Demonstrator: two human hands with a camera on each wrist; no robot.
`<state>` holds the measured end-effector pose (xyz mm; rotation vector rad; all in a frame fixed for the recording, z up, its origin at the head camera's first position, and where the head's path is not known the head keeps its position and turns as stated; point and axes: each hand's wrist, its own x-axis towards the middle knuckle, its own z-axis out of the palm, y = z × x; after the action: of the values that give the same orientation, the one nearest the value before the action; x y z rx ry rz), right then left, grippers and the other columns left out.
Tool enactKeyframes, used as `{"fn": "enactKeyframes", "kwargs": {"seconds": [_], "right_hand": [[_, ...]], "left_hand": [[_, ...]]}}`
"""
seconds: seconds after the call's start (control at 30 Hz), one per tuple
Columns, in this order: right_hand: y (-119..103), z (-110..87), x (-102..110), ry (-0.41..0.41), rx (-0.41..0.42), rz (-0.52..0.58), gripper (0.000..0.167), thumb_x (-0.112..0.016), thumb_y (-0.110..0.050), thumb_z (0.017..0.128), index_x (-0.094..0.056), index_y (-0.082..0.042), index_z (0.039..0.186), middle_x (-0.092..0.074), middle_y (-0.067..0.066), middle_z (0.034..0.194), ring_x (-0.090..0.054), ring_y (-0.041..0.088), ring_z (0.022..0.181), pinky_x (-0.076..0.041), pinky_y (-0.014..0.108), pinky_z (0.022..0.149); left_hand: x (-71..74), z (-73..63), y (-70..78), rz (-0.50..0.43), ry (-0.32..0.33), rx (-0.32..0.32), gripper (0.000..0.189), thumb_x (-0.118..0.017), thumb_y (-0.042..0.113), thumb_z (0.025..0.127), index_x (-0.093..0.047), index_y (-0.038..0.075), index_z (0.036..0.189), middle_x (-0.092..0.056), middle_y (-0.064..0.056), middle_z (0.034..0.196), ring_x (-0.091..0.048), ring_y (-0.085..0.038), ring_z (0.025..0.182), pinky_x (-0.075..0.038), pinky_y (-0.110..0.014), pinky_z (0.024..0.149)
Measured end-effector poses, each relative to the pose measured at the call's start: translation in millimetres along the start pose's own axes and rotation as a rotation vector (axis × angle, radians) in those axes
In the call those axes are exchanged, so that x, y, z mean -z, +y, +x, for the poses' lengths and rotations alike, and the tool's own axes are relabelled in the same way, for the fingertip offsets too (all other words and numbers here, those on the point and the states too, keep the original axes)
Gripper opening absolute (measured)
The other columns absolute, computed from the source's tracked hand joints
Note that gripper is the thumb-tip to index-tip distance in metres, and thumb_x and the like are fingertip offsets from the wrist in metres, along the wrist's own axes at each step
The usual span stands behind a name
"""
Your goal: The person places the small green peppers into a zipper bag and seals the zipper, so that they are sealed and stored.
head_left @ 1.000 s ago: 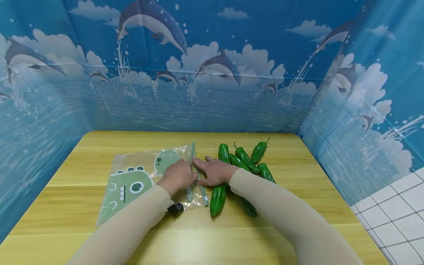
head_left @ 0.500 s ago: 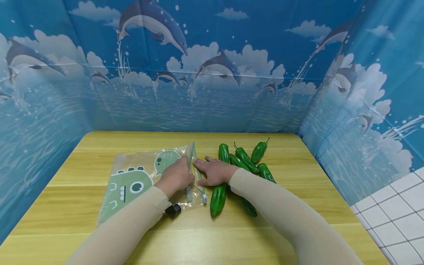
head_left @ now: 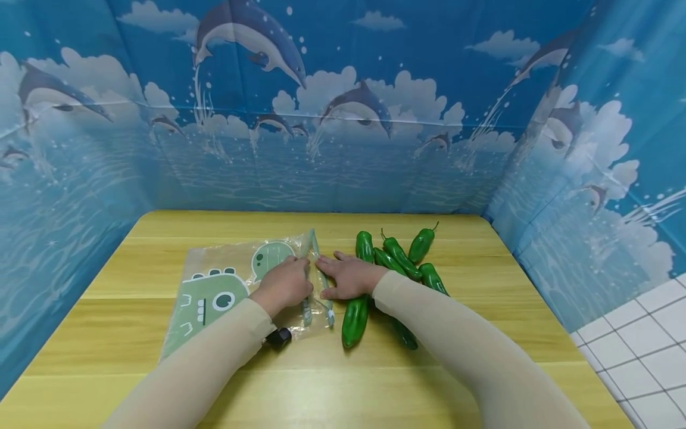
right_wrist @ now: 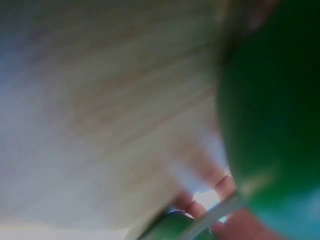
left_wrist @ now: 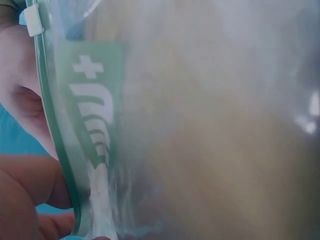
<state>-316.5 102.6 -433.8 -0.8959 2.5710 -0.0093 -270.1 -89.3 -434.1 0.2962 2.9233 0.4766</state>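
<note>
A clear zip bag [head_left: 217, 292] with a green cartoon monster print lies flat at the left. My left hand [head_left: 284, 285] grips the upper sheet near the mouth with curled fingers. Spread fingers of my right hand [head_left: 348, 277] rest on the zip edge, and its wrist is over the green peppers [head_left: 355, 322]. Around the mouth the plastic is slightly lifted and wrinkled. The left wrist view shows the green zip strip [left_wrist: 55, 125] and white slider [left_wrist: 34, 20] up close. A green pepper [right_wrist: 275, 125] fills the right side of the right wrist view.
Several more green peppers [head_left: 398, 255] lie right of the bag, some partly under the right forearm. A black device [head_left: 278, 338] sits at the left wrist. Behind the wooden table [head_left: 321, 387] hangs a dolphin-print curtain [head_left: 332, 167].
The left index finger was straighter half a second ago; now the fingers are curled at the bag's mouth. The zip edge has bent and its layers look further apart. The right hand stays put.
</note>
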Motion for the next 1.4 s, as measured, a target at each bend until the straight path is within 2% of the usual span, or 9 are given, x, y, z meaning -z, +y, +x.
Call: {"fn": "enactKeyframes", "kwargs": {"seconds": [0.17,0.37,0.5,0.67,0.87,1.13,1.4], "right_hand": [[3,1.9,-2,0.004,0.001,-0.003,0.085,-0.05,-0.065,0.104,-0.013,-0.03,0.171,-0.009,-0.011,0.178,-0.008,0.034,0.166,-0.021,0.054,0.132],[2,2.2,-2,0.011,0.011,-0.014,0.084,-0.05,-0.064,0.104,-0.014,-0.029,0.171,-0.009,-0.011,0.178,-0.009,0.035,0.165,-0.021,0.054,0.132],[2,1.4,-1,0.009,0.014,-0.011,0.085,-0.05,-0.065,0.104,-0.013,-0.03,0.171,-0.01,-0.011,0.178,-0.009,0.036,0.165,-0.022,0.055,0.132],[1,0.4,-1,0.009,0.011,0.002,0.085,-0.051,-0.065,0.103,-0.014,-0.03,0.171,-0.01,-0.011,0.178,-0.009,0.035,0.165,-0.022,0.056,0.131],[1,0.3,-1,0.01,0.015,0.005,0.085,-0.05,-0.066,0.103,-0.013,-0.03,0.171,-0.01,-0.01,0.178,-0.009,0.035,0.165,-0.022,0.056,0.131],[0,-1.3,0,0.015,0.019,0.012,0.083,-0.052,-0.066,0.102,-0.015,-0.035,0.17,-0.01,-0.009,0.179,-0.011,0.038,0.165,-0.022,0.057,0.131],[0,-1.3,-1,0.006,0.019,-0.017,0.081,-0.048,-0.067,0.103,-0.015,-0.036,0.17,-0.006,-0.009,0.179,-0.009,0.038,0.165,-0.022,0.056,0.131]], "left_hand": [[0.8,0.6,-2.9,0.015,-0.023,-0.002,0.065,-0.061,0.032,0.101,-0.048,-0.001,0.155,-0.048,-0.02,0.16,-0.049,-0.037,0.147,-0.044,-0.053,0.119],[1.2,-0.1,-3.4,0.008,-0.042,0.021,0.081,-0.063,0.05,0.101,-0.041,-0.002,0.159,-0.041,-0.021,0.166,-0.039,-0.042,0.154,-0.039,-0.057,0.123],[1.8,-0.7,-3.2,0.022,-0.051,0.028,0.079,-0.065,0.046,0.101,-0.038,0.005,0.163,-0.031,-0.022,0.171,-0.028,-0.049,0.157,-0.034,-0.064,0.123],[1.4,0.3,-6.5,0.035,-0.069,0.017,0.07,-0.063,0.038,0.1,-0.042,0.016,0.163,-0.023,-0.025,0.172,-0.023,-0.058,0.155,-0.031,-0.071,0.121],[1.0,1.4,-10.0,0.049,-0.084,0.018,0.071,-0.062,0.038,0.099,-0.043,0.012,0.162,-0.023,-0.025,0.173,-0.023,-0.058,0.155,-0.03,-0.07,0.123],[5.7,-1.3,-14.7,0.02,-0.109,0.034,0.077,-0.065,0.039,0.099,-0.038,0.008,0.164,-0.019,-0.024,0.174,-0.018,-0.058,0.157,-0.025,-0.072,0.124],[10.3,-4.7,-20.8,0.006,-0.123,0.015,0.076,-0.065,0.033,0.097,-0.037,0.014,0.165,-0.018,-0.023,0.174,-0.016,-0.062,0.155,-0.022,-0.077,0.121]]}}
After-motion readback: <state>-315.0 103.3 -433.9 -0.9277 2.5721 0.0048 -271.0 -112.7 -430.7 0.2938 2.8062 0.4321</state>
